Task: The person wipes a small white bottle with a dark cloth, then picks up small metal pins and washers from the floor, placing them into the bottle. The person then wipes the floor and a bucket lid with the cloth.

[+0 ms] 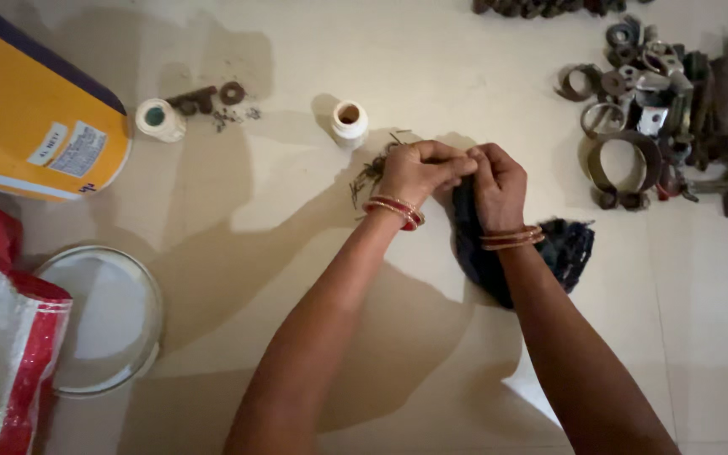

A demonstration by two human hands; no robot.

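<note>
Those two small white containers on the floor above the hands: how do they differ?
The left white container lies tipped on its side, its opening showing greenish inside; the right white container stands upright, its mouth showing brown inside. The left one sits beside dark washers, far from the hands; the right one is just above the left hand, next to scattered small nails. Both are small, white, round and uncapped.

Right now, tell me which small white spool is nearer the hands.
The upright white spool with the brown core, just above the left hand; the other spool lies far left.
</note>
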